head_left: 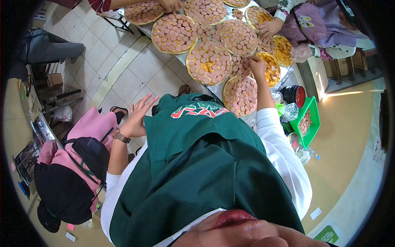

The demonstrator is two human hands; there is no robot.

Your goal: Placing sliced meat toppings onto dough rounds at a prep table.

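Observation:
My right hand point(256, 66) reaches over the table, its fingers drawn together on loose sausage slices point(239, 66) heaped between the pizzas. Right beside it lies a sauced pizza point(269, 70) with few or no slices on it. A pizza covered in slices point(240, 95) is just below, nearest to me. Another covered pizza point(209, 63), with a small sauced patch bare in its middle, lies to the left. My left hand point(139, 117) is held out beside my green apron point(193, 136), open with its fingers spread, holding nothing. A watch point(121, 136) is on that wrist.
A co-worker's hand point(270, 28) touches a pizza at the far right; another hand point(170, 5) is over one at the far edge. A green basket point(314, 119) holding slices stands at right, beside dark stacked bowls point(294, 95). A person in pink point(92, 127) is low at left.

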